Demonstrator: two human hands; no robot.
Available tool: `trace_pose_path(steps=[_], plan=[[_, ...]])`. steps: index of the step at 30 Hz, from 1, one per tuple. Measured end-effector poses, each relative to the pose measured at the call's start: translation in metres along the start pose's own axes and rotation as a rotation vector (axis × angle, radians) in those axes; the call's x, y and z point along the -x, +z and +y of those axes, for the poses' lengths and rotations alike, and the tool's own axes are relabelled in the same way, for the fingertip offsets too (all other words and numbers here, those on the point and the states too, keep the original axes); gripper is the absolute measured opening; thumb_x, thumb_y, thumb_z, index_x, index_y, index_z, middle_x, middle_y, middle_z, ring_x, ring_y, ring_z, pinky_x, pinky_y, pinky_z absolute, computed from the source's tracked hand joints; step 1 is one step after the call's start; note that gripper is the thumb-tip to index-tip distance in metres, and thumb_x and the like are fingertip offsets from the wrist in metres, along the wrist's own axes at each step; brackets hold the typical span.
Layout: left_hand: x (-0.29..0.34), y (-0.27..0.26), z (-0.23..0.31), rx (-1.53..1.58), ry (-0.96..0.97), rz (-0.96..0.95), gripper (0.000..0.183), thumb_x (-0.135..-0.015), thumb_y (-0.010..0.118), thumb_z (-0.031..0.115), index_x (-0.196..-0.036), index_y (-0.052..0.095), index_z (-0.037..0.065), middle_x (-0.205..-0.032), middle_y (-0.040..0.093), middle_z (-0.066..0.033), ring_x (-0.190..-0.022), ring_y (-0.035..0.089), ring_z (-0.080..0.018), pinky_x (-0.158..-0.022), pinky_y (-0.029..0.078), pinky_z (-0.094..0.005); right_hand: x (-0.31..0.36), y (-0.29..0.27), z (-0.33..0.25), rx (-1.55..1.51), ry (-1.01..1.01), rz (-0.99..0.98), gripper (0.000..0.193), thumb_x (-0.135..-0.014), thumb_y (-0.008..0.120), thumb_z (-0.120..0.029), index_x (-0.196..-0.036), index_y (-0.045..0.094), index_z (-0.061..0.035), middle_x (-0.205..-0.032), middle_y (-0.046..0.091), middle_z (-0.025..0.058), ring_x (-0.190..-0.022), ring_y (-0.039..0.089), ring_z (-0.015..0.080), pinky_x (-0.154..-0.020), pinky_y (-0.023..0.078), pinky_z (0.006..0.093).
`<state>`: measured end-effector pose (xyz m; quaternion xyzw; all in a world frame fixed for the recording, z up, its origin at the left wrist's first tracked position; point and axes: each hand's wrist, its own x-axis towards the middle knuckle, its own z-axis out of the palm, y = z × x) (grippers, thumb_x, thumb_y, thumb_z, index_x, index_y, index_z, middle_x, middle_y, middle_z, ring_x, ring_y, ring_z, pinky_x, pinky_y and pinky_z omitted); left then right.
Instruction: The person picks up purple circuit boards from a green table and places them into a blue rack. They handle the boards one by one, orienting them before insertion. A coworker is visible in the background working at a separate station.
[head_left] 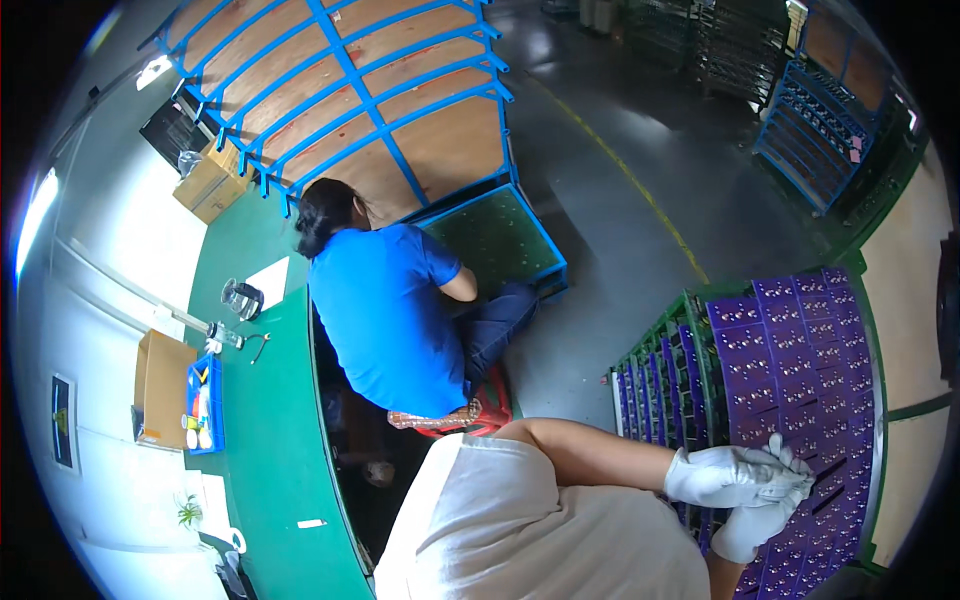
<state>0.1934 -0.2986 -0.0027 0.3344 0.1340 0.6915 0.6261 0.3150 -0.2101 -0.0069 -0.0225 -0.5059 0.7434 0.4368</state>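
My left hand point(725, 477) and my right hand point(755, 525), both in white gloves, meet in front of a rack of purple circuit boards. The left lies over part of the right, and their fingers are drawn together at the fingertips. Whatever they hold, if anything, is too small or hidden to make out. Behind them a broad face of purple boards point(790, 350) carries rows of small shiny parts. Dark narrow strips point(830, 470) show on it beside my fingertips.
The boards' green rack point(704, 385) holds more of them edge-on. A co-worker in a blue shirt point(385, 310) sits at left on a red stool. Beyond stands a blue-framed wooden rack point(420, 120). A green workbench point(265, 430) bears a blue bin point(206, 400) and cardboard boxes.
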Motion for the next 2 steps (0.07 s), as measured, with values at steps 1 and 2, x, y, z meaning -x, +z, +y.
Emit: trace_pose_path(steps=[1,2], plan=[[0.013,0.001,0.015,-0.166,0.031,-0.023,0.047,-0.098,0.056,0.027,-0.135,0.047,0.000,-0.134,0.053,-0.0103,-0.124,0.048,-0.0183,-0.105,0.036,-0.0286,0.011,-0.026,0.020,0.513,0.004,0.121,0.054,-0.100,0.032,-0.043,-0.135,0.037,-0.0020,-0.125,0.051,0.0163,-0.120,0.051,0.0355,-0.106,0.039,0.0490],[0.027,-0.004,0.023,-0.158,-0.014,-0.027,0.055,-0.096,0.058,0.029,-0.141,0.042,0.002,-0.136,0.051,-0.0100,-0.125,0.047,-0.0177,-0.108,0.032,-0.0302,0.010,-0.017,0.028,0.505,0.012,0.116,0.054,-0.100,0.032,-0.043,-0.135,0.037,-0.0020,-0.125,0.051,0.0163,-0.120,0.051,0.0355,-0.106,0.039,0.0490]])
